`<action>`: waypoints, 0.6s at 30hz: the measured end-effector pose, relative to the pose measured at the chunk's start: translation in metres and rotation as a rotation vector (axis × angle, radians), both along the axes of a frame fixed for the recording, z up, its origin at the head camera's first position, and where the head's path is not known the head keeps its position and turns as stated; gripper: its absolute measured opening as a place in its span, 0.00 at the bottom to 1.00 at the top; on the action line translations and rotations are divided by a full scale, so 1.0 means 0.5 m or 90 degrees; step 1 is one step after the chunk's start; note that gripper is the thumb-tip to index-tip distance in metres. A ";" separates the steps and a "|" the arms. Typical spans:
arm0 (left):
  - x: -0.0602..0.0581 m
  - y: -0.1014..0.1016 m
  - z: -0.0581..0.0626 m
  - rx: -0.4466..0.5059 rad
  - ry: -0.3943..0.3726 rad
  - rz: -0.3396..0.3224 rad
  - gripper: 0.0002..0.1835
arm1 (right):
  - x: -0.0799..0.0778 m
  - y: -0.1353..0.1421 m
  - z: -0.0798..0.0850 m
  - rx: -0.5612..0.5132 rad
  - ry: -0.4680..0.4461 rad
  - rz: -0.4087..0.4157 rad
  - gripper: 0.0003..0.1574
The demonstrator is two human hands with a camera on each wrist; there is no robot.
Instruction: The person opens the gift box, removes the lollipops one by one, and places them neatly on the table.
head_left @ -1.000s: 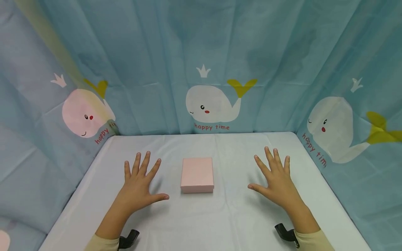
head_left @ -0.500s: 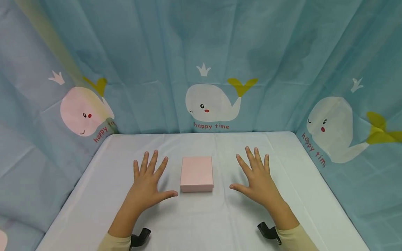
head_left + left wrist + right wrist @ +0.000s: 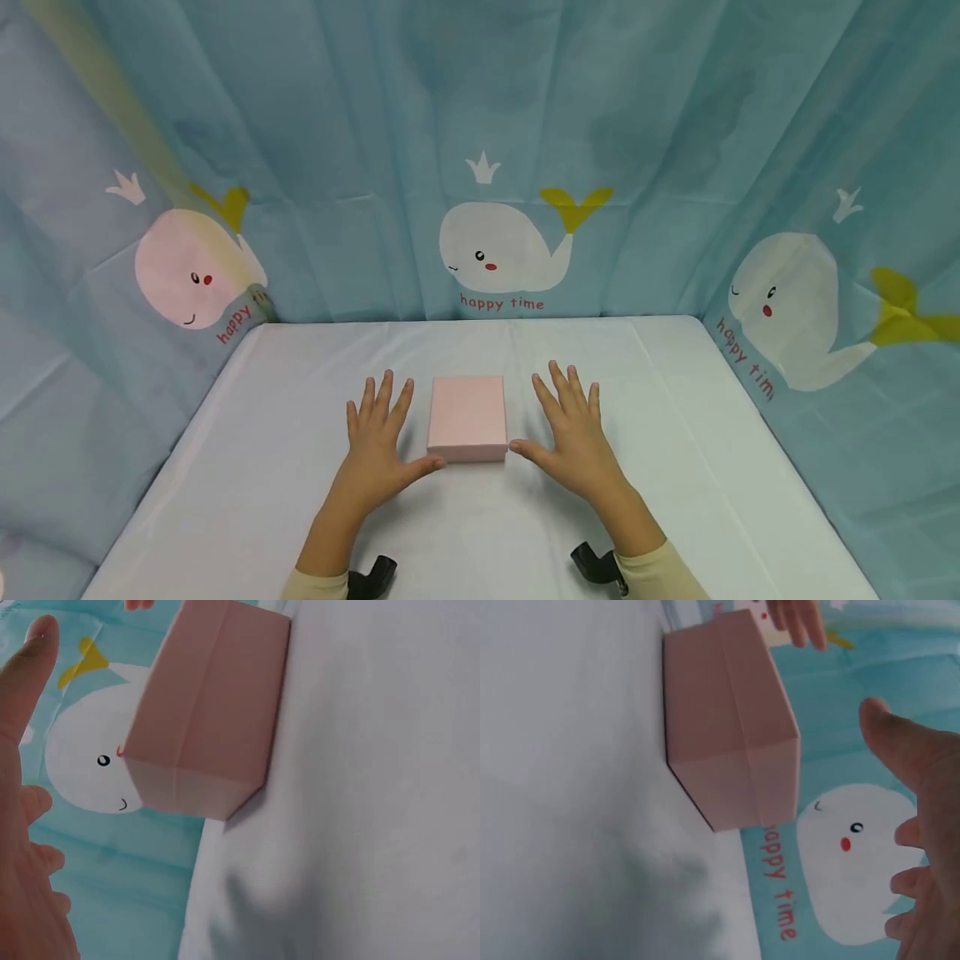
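Observation:
A pink lidded box [image 3: 467, 414] lies flat on the white-covered table, its lid on. On its left my left hand [image 3: 375, 462] hovers with fingers spread, the thumb tip by the box's near left corner. My right hand [image 3: 577, 446] is spread on the other side, thumb pointing at the near right corner. Both hands hold nothing. In the left wrist view the box [image 3: 210, 697] stands beyond the thumb, and a gap shows between them. The right wrist view likewise shows the box [image 3: 731, 724] apart from the right thumb.
The white tabletop [image 3: 480, 533] spreads around the box. Blue curtains [image 3: 337, 167] printed with whales hang behind it and along both sides. A black wrist mount [image 3: 371, 577] shows at the left sleeve, another black mount [image 3: 596, 562] at the right sleeve.
Both hands have moved inward toward the box, the left one rightward and the right one leftward. Their fingers stay spread. The box stays in place on the table.

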State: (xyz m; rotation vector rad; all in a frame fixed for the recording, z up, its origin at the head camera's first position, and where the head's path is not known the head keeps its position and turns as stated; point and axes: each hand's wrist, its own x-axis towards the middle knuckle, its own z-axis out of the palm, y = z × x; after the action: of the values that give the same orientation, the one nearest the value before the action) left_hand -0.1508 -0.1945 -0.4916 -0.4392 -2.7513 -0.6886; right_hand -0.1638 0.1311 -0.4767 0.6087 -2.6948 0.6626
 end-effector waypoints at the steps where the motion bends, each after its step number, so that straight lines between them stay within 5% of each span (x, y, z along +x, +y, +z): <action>1: 0.002 0.002 -0.002 0.011 -0.006 0.003 0.68 | 0.001 -0.006 -0.003 -0.008 -0.007 -0.001 0.65; 9: 0.008 0.011 -0.018 0.097 -0.038 -0.012 0.62 | 0.006 -0.031 -0.030 -0.120 -0.066 0.052 0.59; 18: 0.015 0.026 -0.057 0.181 -0.130 -0.001 0.62 | 0.002 -0.037 -0.072 -0.210 -0.128 0.087 0.58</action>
State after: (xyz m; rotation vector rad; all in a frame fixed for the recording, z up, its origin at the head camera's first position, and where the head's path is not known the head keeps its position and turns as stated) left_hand -0.1435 -0.1817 -0.5202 -0.3229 -2.7735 -1.1642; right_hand -0.1627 0.1127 -0.5126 0.6725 -2.6476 1.2330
